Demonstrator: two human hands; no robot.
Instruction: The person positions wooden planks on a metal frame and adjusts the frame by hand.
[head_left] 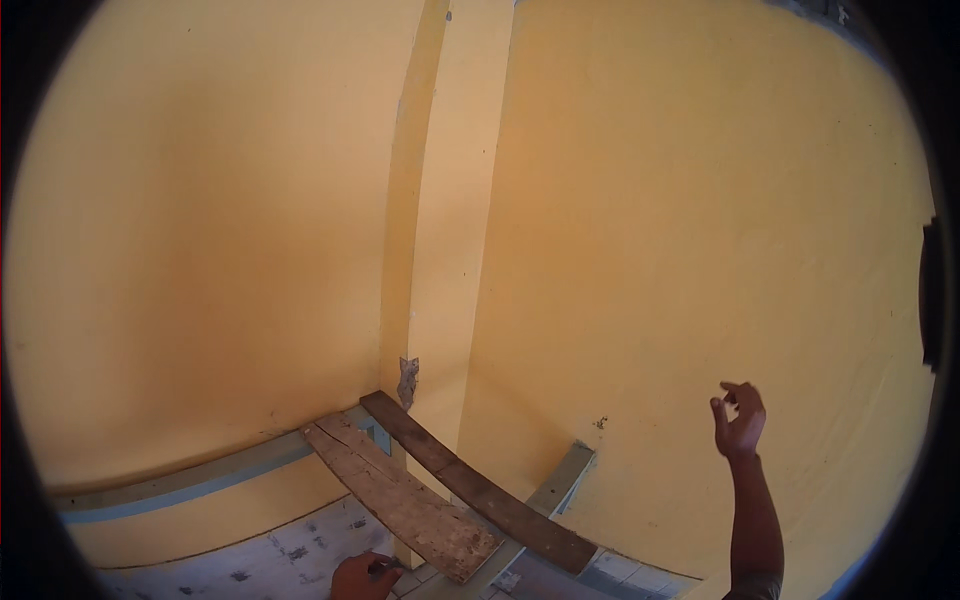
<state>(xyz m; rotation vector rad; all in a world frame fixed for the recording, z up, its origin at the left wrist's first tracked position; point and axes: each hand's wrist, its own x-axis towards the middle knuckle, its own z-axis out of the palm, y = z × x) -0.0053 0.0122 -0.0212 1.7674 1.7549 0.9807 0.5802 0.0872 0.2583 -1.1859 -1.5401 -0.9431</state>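
Low in the picture, my left hand (362, 579) is closed, its fingers curled. Whatever it may hold is too small or hidden to make out. Just beyond it to the right, a wide, worn wooden plank (400, 497) slopes down toward me. Alongside lies a narrower, darker plank (475, 487). Both boards rest across grey-blue frame rails (560, 478). Over on the right, my right hand (741, 425) is raised before the yellow wall. Its fingers bend loosely, with a gap between thumb and fingers, and no object shows in it.
Yellow walls (640, 250) meet at a protruding pillar (455, 200), chipped near its foot (407, 382). A grey-blue ledge or rail (200, 482) runs along the left wall. Beneath it is a whitish, dark-spotted surface (270, 550). A dark object (931, 295) stands at the right rim.
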